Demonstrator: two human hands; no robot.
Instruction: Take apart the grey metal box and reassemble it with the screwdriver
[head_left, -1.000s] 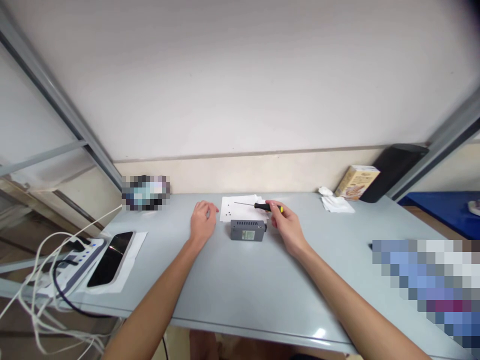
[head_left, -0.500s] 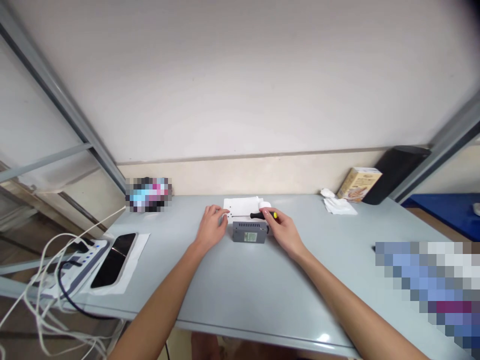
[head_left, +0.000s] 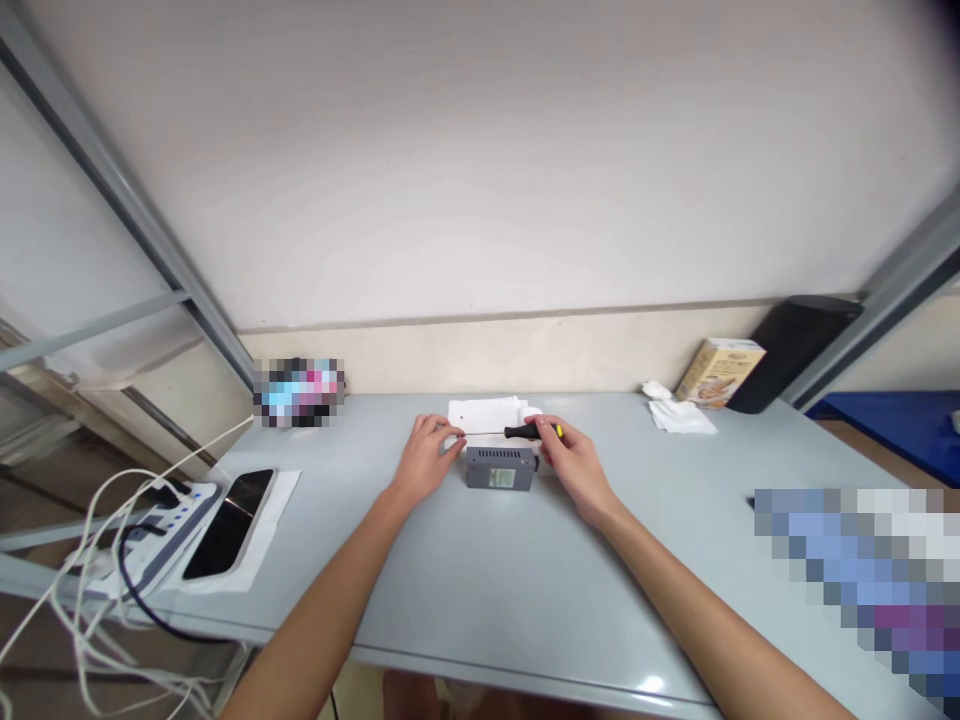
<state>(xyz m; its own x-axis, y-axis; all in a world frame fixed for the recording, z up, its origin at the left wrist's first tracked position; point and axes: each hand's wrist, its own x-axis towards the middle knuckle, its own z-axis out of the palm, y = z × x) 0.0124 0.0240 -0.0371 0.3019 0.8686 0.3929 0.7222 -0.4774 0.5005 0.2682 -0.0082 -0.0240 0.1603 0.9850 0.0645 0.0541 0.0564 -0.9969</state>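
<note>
My right hand point(head_left: 570, 455) grips a screwdriver point(head_left: 519, 432) by its black and yellow handle, the thin shaft pointing left and lying nearly level. At the shaft's tip, the thumb and forefinger of my left hand point(head_left: 429, 455) come together in a pinch; whatever they hold is too small to make out. Just below the shaft, a grey box-shaped device point(head_left: 500, 470) with vent slots and a pale label stands on the table. Behind it lies white paper point(head_left: 491, 412) with a small dark dot on it.
On the table's left are a phone point(head_left: 229, 525) on paper and a power strip point(head_left: 154, 535) with tangled white cables. At the back right stand a yellow carton point(head_left: 721, 373), a black cylinder point(head_left: 795, 350) and crumpled tissue point(head_left: 681, 415). Blurred items lie at both sides.
My left thumb and forefinger have closed together at the screwdriver's tip, where they were apart before. The screwdriver has shifted slightly right. The grey device has stayed in place.
</note>
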